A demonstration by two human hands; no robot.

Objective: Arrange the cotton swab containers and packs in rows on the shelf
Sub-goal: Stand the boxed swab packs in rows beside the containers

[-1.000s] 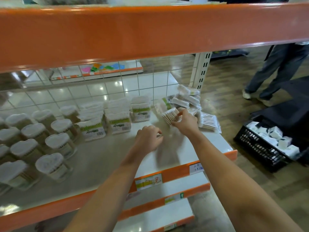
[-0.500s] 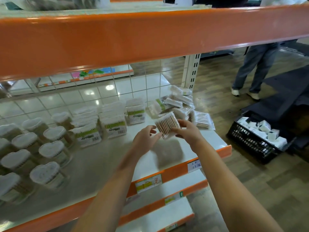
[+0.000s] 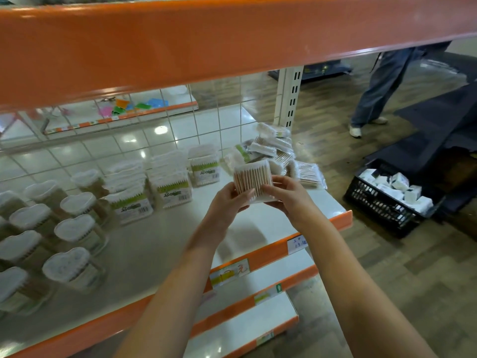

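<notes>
Hands: my left hand (image 3: 227, 200) and right hand (image 3: 286, 196) both pinch one swab pack (image 3: 253, 178), fingers curled.
Position: above the shelf (image 3: 154, 244).

shelf (image 3: 144, 244) | jars (image 3: 69, 228) L | boxes (image 3: 170, 182) mid | packs (image 3: 278, 151) R

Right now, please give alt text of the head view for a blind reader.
Both hands, left hand and right hand, hold one swab pack above the shelf. Containers stand in rows at left; loose packs lie piled behind.
</notes>
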